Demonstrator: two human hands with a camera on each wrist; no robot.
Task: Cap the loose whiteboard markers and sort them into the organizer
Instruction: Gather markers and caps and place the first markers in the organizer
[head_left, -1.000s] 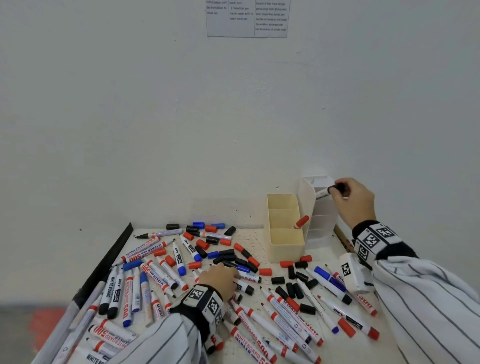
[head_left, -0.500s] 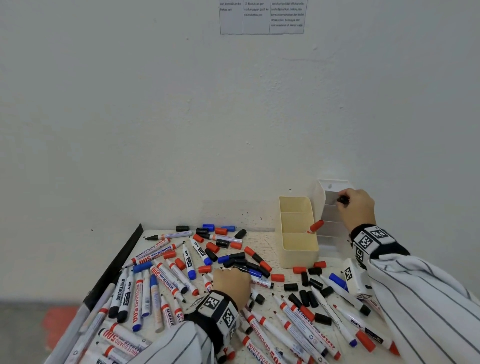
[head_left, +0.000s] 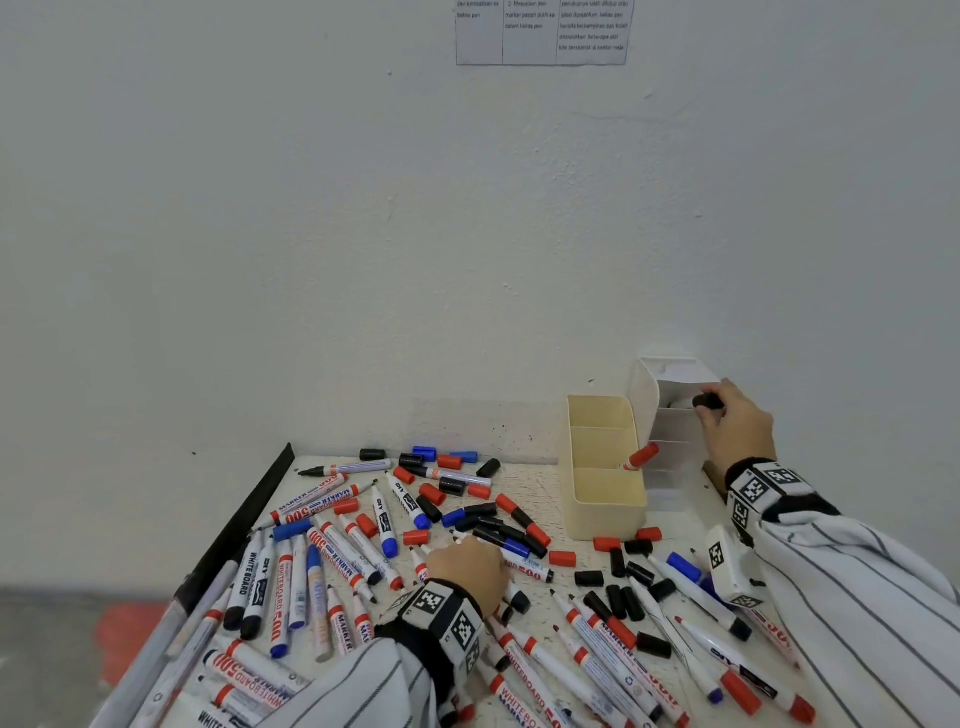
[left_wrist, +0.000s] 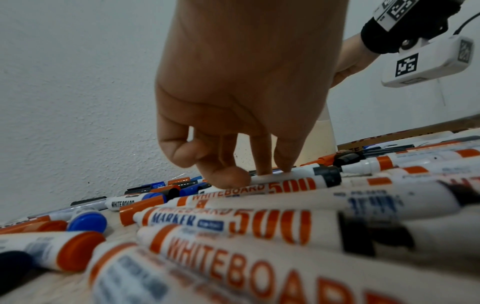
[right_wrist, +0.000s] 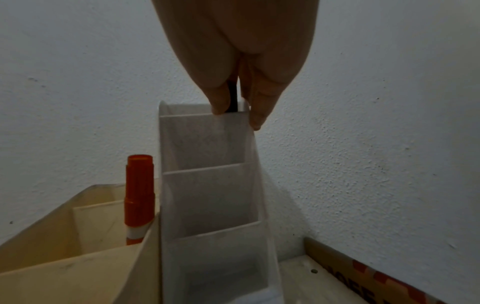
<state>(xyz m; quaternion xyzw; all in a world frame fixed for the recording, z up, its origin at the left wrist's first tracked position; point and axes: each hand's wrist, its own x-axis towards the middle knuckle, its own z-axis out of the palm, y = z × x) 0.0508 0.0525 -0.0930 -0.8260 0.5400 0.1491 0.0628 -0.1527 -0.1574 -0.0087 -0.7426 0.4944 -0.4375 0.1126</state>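
Many loose whiteboard markers (head_left: 332, 558) and red, black and blue caps (head_left: 618, 600) lie scattered over the table. My left hand (head_left: 467, 545) reaches down among them. In the left wrist view its thumb and fingertips (left_wrist: 265, 169) pinch an uncapped black marker (left_wrist: 291, 182) that lies flat on the table. My right hand (head_left: 709, 409) holds a black-capped marker (head_left: 705, 401) upright in the top compartment of the white organizer (head_left: 672, 447); only the black cap (right_wrist: 232, 96) shows between the fingers. A red-capped marker (head_left: 641, 456) leans in the cream organizer (head_left: 605, 501).
Both organizers stand at the table's back right, against the white wall. A black rail (head_left: 244, 525) runs along the table's left edge. A wooden strip (right_wrist: 376, 273) borders the right side. A printed sheet (head_left: 540, 31) hangs on the wall above.
My right hand has lowered the black-capped marker into the white organizer's top compartment; its white barrel no longer shows. The left hand stays among the markers at mid table.
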